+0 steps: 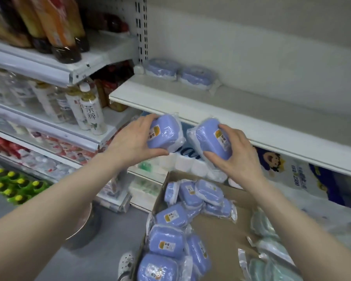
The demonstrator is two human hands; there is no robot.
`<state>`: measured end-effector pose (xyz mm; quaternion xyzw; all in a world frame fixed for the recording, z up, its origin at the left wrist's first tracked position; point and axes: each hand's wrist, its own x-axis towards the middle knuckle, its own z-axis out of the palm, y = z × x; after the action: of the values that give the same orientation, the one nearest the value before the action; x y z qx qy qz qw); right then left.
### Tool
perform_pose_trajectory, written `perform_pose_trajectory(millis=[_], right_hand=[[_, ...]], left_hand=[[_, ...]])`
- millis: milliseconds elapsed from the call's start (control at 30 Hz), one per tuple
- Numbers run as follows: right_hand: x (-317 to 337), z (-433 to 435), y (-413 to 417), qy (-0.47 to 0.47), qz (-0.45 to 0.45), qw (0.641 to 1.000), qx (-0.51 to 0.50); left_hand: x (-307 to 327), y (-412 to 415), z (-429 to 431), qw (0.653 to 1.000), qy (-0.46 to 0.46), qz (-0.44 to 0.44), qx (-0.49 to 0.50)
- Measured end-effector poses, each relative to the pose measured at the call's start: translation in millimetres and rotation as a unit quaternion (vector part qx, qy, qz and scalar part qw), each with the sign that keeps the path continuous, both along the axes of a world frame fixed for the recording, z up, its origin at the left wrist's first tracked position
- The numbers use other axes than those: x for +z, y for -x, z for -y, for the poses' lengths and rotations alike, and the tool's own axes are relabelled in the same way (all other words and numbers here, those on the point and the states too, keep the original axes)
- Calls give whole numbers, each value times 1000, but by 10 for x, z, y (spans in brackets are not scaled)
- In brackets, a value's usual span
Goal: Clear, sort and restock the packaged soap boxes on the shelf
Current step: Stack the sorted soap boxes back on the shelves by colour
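A shop aisle: a white shelf [251,110] runs across the right half, with racks of bottles [93,116] to the left. In front of the shelf's front edge, the left hand [132,142] grips a wrapped blue soap box, the left box [164,134]. Its fingers curl over the far end and its thumb lies along the near edge. The right hand [237,153] grips the right box [213,137] the same way, fingers curled over the far side and thumb under the near corner. Both labels face the camera. The two boxes are held close side by side; whether their wrappers touch cannot be told. Two back boxes [161,67] sit side by side at the shelf's rear, near the left upright. Below the hands is an open carton [217,226], with blue boxes [166,240] heaped along its left side and green packs [265,222] at its right. A white shoe [126,262] shows beside the carton's left corner.
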<state>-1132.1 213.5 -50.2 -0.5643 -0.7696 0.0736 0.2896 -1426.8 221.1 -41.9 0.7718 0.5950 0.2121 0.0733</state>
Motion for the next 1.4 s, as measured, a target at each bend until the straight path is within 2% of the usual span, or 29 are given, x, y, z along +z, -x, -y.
perform_pose_trajectory(millis=[233,367,467,633,800,1000,1133,1233,1333,1400], right_hand=[[646,-795,217,-45,41,998,-33],[753,-1294,339,-38,83,994,-64],[741,-1616,435,-40,115,990,-70],[756,-2022,564,-44,152,984,-86],[911,-2365,640,-16,172,981,-91],[967,-2746,694,10,168,984,-63],[972,-3021,766,44,152,987,-34],[857,-3172,834,64,167,984,-25],[657,-3163,898,42,193,977,-82],[555,-3080,936,6,199,973,-115]], left_hand=[[520,394,-1024,995,-93,-45,-5],[672,538,-1763,986,-99,-132,-3],[741,620,-2333,981,-108,-159,-23],[864,566,-2999,989,-43,-140,-26],[810,572,-3385,993,-32,-58,-94],[721,580,-3604,986,-11,-6,-165],[671,620,-3612,973,-114,-53,-192],[545,626,-3555,974,-161,-35,-156],[406,581,-3457,974,-195,-8,-118],[343,572,-3410,973,-209,-21,-96]])
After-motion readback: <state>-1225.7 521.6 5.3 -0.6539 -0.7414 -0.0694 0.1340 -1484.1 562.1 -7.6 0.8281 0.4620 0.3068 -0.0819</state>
